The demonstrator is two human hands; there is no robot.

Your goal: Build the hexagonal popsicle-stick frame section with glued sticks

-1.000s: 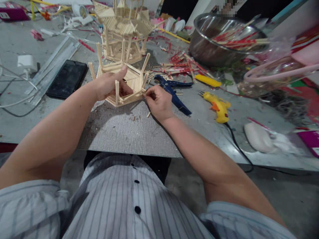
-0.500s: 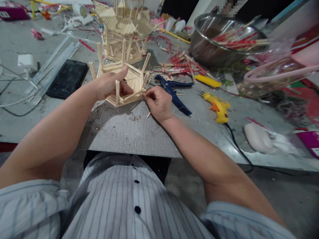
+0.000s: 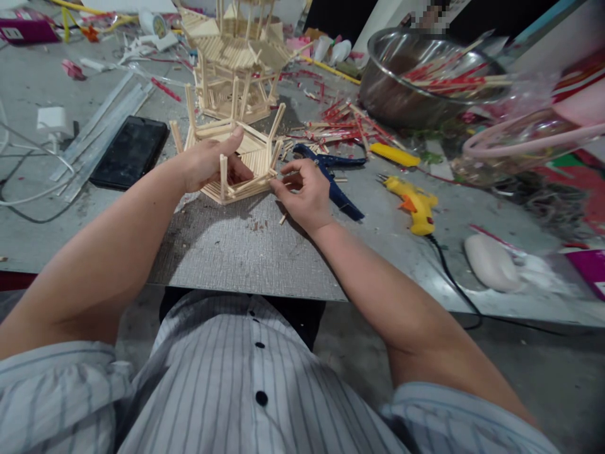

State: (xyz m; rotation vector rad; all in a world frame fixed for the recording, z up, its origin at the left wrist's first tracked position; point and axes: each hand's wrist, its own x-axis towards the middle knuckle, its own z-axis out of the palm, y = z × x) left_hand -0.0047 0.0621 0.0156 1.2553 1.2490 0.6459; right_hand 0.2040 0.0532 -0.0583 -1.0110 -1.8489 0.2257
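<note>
Two hands are working above the grey mat [image 3: 236, 252]. Left hand [image 3: 204, 165] is gripping the frame [image 3: 250, 154], thumb lying over its top rail, fingers curling inside; the frame is sitting at the mat's far edge, posts pointing up. Right hand [image 3: 306, 197] is spreading loosely, holding nothing, thumb tip touching the frame's right corner. Judgement: frame is looking light, stiff, brittle at glued joints; gripping by the stacked base rails, not the lone posts, is looking safest. Cutter [image 3: 338, 189] is lying just beside the right hand, glue gun [image 3: 414, 205] further right, phone [image 3: 128, 151] left. Tower [image 3: 236, 69] is standing behind the frame; bowl [image 3: 411, 82] is holding sticks, far right.
</note>
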